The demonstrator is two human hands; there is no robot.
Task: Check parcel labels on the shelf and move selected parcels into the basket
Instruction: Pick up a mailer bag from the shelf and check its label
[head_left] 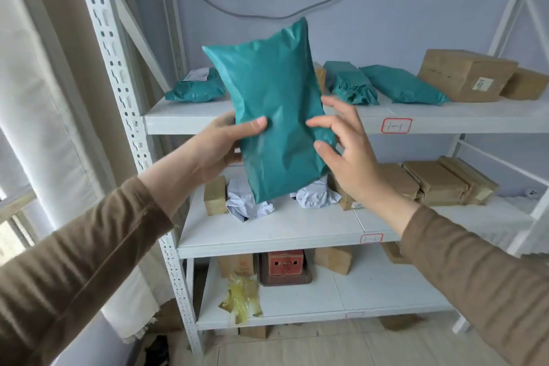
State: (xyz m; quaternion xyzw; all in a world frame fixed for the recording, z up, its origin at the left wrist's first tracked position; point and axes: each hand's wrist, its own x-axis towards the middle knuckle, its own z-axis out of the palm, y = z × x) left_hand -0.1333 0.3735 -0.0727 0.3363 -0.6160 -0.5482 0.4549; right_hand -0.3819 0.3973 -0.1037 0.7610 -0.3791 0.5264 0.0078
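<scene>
Teal mailer [273, 116]: left hand [219, 145] pinches it, right hand [344, 151] spread beside; turn it (no label visible).

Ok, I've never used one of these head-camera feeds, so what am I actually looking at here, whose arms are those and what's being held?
This is a single wide-angle camera worn on a person's head, looking forward and down, so the two brown-sleeved arms are the wearer's own. The left hand grips a teal parcel upright in front of a white metal shelf unit, thumb on the side facing us. The right hand has spread fingers at the parcel's other edge, touching it. No label shows on the facing side. On the top shelf lie more teal parcels, one with a white label, and brown boxes. Lower shelves hold brown boxes and white bags. No basket is in view.
</scene>
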